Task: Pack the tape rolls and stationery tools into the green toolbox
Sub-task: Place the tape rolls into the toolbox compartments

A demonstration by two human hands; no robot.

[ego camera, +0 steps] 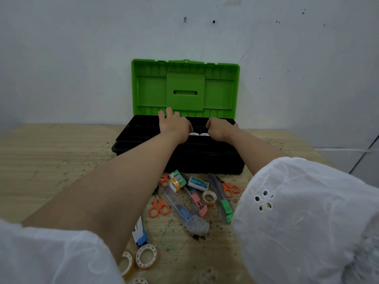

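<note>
The green toolbox point(151, 89) stands open on the table, its lid upright against the wall over the black base point(205, 158). Both my hands are inside it over the black tray point(131, 130). My left hand point(174, 125) lies with its fingers stretched toward the lid. My right hand point(220, 128) has its fingers curled down into the box, and what they hold is hidden. Two white tape rolls point(193, 134) show between the hands. In front of the box lie orange scissors point(159, 208), utility knives point(184, 212), a staple box point(198, 183) and a clear tape roll point(209, 197).
More clear tape rolls point(146, 256) sit at the near table edge beside a blue-and-white cutter point(139, 232). A second pair of orange scissors point(230, 188) lies near the green knife point(223, 201). The wooden table point(51, 160) meets the white wall behind the box.
</note>
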